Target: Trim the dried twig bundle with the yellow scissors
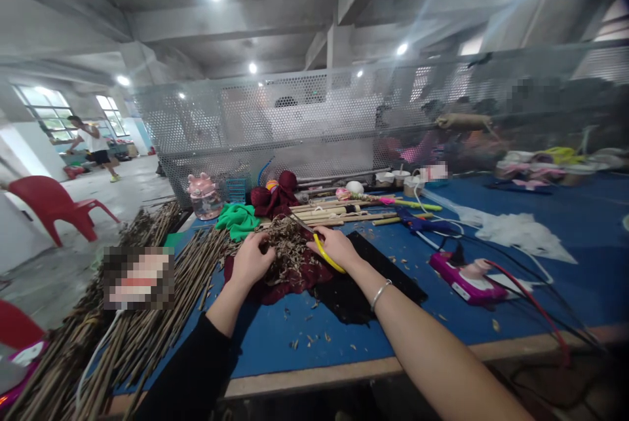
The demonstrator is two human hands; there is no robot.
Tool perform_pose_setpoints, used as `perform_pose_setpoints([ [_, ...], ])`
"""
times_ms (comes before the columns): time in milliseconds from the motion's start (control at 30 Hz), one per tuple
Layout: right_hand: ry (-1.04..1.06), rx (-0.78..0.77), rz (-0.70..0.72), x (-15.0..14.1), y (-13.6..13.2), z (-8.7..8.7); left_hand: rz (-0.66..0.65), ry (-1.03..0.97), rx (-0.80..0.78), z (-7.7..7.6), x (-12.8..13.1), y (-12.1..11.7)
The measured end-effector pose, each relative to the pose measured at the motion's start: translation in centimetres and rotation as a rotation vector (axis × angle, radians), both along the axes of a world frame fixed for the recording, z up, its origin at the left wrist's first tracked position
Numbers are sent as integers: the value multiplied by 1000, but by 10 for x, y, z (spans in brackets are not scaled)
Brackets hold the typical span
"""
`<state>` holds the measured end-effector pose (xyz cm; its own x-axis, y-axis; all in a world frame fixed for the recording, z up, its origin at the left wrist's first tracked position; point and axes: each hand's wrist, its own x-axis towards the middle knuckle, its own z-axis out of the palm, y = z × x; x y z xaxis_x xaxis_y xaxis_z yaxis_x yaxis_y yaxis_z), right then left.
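Right hand (335, 247) curled round yellow-handled scissors (314, 237), grip closed on handle. Scissors long axis runs diagonal, blades pointing up-left, away from person, tips over heap of dry clippings (285, 251). Left hand (251, 258) fingers bent, pressing on left side of heap; pinch unclear. Heap sits on dark red cloth (289, 283) atop blue surface (393, 323), centre. Bundle of long twigs (147, 316) left, lying lengthwise toward person. Pink glue gun (466, 280) right, well apart.

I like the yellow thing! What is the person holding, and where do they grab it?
The right hand holds scissors by their yellow handles. The left hand rests on a pile of twig clippings.
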<state>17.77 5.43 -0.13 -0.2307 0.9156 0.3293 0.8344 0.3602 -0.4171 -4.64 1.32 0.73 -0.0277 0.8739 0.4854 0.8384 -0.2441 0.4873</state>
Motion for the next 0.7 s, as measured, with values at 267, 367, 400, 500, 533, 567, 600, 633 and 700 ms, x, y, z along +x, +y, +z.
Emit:
perform_pose_setpoints([
  [267, 6, -40, 1, -1, -3, 1, 56, 187, -50, 20, 24, 8],
  [367, 15, -23, 2, -1, -3, 0, 116, 283, -106, 10, 20, 11],
  [400, 12, -18, 1, -1, -2, -1, 115, 292, -104, 6, 18, 12],
  [500, 1, -13, 5, -2, -2, -2, 131, 259, -83, -2, 9, 14],
  [533, -1, -16, 9, -2, -2, -2, 130, 238, -70, -4, 6, 15],
  [567, -1, -18, 12, -2, -2, -2, 122, 219, -52, -5, 4, 16],
  [600, -1, -19, 12, -3, -2, -2, 104, 203, -34, -6, 1, 17],
  [633, -2, -22, 10, -3, -3, -2, 84, 191, -18, -7, 0, 18],
  [700, -3, -25, 2, -3, -3, -2, 57, 176, 16, -8, -3, 20],
])
